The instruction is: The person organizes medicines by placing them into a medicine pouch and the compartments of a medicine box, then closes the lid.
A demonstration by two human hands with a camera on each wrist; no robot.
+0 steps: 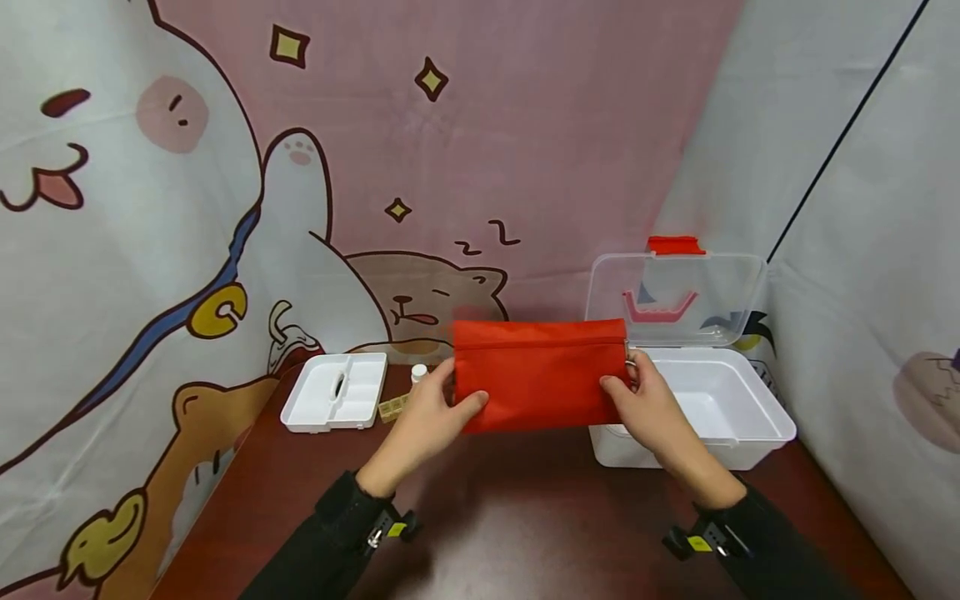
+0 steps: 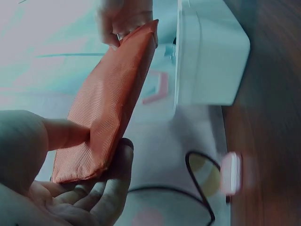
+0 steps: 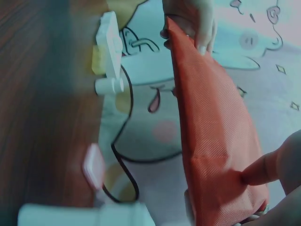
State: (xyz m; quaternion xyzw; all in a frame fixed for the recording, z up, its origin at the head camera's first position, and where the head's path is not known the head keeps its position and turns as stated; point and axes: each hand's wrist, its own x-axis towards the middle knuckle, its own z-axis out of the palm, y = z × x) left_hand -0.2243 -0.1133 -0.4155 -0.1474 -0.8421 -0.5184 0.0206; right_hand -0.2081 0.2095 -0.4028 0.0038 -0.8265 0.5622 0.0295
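A red zippered fabric pouch (image 1: pixel 536 379) is held up above the table between both hands, its long side level and its zip along the top. My left hand (image 1: pixel 427 417) grips the left end, thumb on the near face and fingers behind. At the other end, by a metal ring, my right hand (image 1: pixel 648 408) pinches the pouch the same way. The left wrist view shows the pouch (image 2: pixel 106 103) edge-on, slightly bulging, with left fingers (image 2: pixel 117 174) under it. In the right wrist view, the right thumb (image 3: pixel 261 169) presses into the fabric.
A white plastic box (image 1: pixel 708 400) stands behind the right hand, its clear lid (image 1: pixel 675 292) with a red latch raised. At the left lie a white divided tray (image 1: pixel 315 396), a yellowish blister pack (image 1: pixel 392 407) and a white bottle (image 1: pixel 418 373). A small pink-and-white object (image 3: pixel 94 165) lies farther back.
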